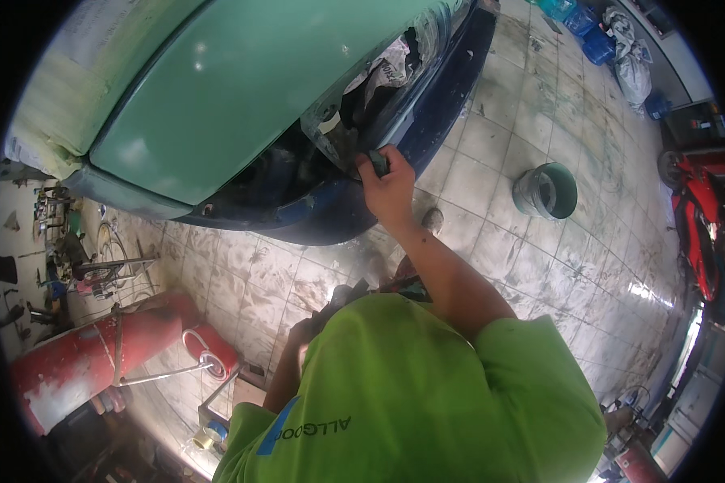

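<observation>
At the front corner of a car with a green hood (pixel 217 88), my right hand (pixel 391 187) is closed around a small dark pad (pixel 378 163). The pad's exact kind does not show. It rests at the edge of the dark blue bumper (pixel 322 211), beside the headlight opening. Crumpled plastic and printed paper (pixel 391 68) cover part of that front end. Close to my body on the left, my left hand (pixel 300 332) hangs low beside something dark. My green shirt hides part of it, and its fingers cannot be made out.
A bucket (pixel 545 191) stands on the smudged tile floor (pixel 491 161) to the right. A red tank (pixel 97 358) lies at lower left, near a bicycle (pixel 109 249). Blue water jugs (pixel 598 47) and a red motorcycle (pixel 701 217) line the right side.
</observation>
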{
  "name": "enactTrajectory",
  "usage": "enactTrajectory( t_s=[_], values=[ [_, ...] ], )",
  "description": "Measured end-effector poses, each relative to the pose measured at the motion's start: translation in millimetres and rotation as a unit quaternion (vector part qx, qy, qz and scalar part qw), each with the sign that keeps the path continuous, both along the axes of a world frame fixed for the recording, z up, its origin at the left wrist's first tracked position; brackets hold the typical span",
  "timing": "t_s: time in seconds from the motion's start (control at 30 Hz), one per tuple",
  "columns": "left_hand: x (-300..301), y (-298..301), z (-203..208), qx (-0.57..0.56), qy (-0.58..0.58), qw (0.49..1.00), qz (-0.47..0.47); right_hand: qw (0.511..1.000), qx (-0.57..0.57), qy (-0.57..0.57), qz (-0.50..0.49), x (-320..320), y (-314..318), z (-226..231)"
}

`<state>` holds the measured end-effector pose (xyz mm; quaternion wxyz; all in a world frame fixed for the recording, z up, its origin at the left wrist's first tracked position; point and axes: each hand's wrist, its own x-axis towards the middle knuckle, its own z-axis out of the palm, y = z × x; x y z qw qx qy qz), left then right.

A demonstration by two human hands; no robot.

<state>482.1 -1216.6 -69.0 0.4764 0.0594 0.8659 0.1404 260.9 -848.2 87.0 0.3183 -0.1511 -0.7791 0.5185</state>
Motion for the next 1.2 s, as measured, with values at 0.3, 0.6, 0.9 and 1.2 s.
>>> enactTrajectory(
  t_s=[0.3, 0.6, 0.9, 1.2],
  values=[
    [6.6, -0.8, 7.7, 0.092, 0.129, 0.986, 0.049, 0.971, 0.083, 0.207, 0.079, -20.1, 6.1, 142.2],
    [21.8, -14.7, -24.7, 0.046, 0.051, 0.997, 0.026, 0.979, 0.070, 0.146, 0.126, -25.8, 6.9, 170.9],
    [15.2, -16.5, -26.7, 0.046, 0.047, 0.998, 0.013, 0.972, 0.127, 0.180, 0.085, -34.0, 8.5, 174.2],
    [11.1, -15.3, -23.3, 0.045, 0.043, 0.998, 0.009, 0.966, 0.083, 0.222, 0.099, -33.2, 8.7, 175.4]
  ],
)
